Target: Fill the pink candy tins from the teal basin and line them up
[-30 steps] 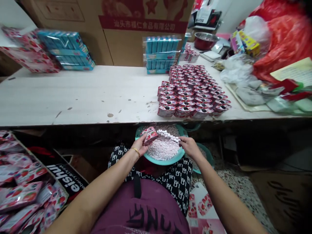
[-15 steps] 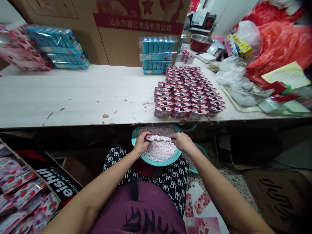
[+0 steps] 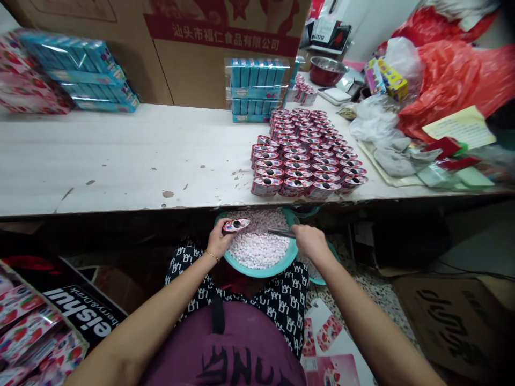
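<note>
My left hand [image 3: 219,239] is closed around a small oval container [image 3: 236,225], red-pink and patterned, with a dark hole in its top. It is above the left rim of a turquoise basin [image 3: 257,272]. White and pale pink pellets, like small candies [image 3: 257,249], fill much of the basin, which sits between my knees. My right hand [image 3: 311,241] grips a narrow grey scoop [image 3: 281,232] by its right end, over the basin's right side. The scoop's blade points left, apart from the container, and no pellets show on it.
Rows of similar oval containers [image 3: 296,185] stand on the white table [image 3: 120,161]. Behind them are blue wrapped packs [image 3: 257,80] and a large carton [image 3: 193,75]. Plastic bags [image 3: 454,75] clutter the right. A box of strawberry-print packs [image 3: 36,332] is low at left.
The scoop, heaped with pellets at the container's opening before, is now drawn back right without them. My left hand has moved slightly left and down, with the container's top now facing up.
</note>
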Action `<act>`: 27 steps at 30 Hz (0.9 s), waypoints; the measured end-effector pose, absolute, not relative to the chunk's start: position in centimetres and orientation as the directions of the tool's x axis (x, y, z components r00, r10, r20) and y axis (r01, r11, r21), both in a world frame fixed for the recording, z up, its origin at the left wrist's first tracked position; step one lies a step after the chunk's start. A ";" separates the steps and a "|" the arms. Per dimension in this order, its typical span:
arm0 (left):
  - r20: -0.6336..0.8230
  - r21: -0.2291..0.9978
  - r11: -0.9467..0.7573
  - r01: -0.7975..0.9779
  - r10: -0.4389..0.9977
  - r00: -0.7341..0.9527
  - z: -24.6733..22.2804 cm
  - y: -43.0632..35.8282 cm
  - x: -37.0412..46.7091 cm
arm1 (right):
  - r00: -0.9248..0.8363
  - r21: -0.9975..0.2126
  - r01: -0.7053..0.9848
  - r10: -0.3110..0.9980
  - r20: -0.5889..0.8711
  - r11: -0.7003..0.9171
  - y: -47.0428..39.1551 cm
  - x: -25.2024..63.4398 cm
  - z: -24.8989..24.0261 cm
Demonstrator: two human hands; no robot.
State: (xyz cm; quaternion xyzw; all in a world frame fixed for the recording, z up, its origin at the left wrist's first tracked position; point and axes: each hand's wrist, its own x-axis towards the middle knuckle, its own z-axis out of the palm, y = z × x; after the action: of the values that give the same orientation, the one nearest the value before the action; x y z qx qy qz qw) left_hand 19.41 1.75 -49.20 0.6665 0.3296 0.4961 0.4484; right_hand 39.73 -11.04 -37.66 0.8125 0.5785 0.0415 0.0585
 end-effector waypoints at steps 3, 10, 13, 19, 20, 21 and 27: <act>0.307 0.949 -0.314 -0.009 0.920 0.243 -49.6 2.1 18.5 | 0.365 -0.100 0.925 0.931 -0.021 -0.366 -9.3 39.8 -43.9; 0.293 0.955 -0.295 -0.028 0.931 0.217 -49.6 2.5 17.2 | 0.317 -0.351 0.892 0.948 0.035 -0.286 -5.7 38.6 -49.5; 0.341 0.934 -0.357 0.026 0.910 0.237 -49.1 2.3 16.7 | 0.285 -0.416 0.878 0.957 0.056 -0.238 -6.7 40.5 -47.8; 0.450 0.846 -0.509 0.158 0.840 0.302 -48.4 1.9 18.2 | 0.205 -0.490 0.864 0.970 0.133 -0.115 -8.6 41.4 -41.2; 0.458 0.836 -0.524 0.164 0.830 0.318 -48.4 1.8 18.7 | 0.188 -0.454 0.884 0.974 0.127 -0.111 -8.7 41.0 -40.1; 0.465 0.828 -0.537 0.165 0.820 0.334 -48.4 1.7 19.1 | 0.175 -0.402 0.908 0.978 0.116 -0.114 -8.9 40.5 -39.0; 0.512 0.796 -0.588 0.146 0.782 0.356 -48.8 1.4 20.5 | 0.202 0.039 0.978 0.979 0.017 -0.203 -9.1 37.1 -35.2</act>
State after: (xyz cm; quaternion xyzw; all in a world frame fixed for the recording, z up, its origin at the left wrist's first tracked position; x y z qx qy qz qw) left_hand 20.46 1.39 -48.75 0.7528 0.3080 0.4767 0.3335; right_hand 37.11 -9.12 -35.16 0.7752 0.6314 0.0188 0.0099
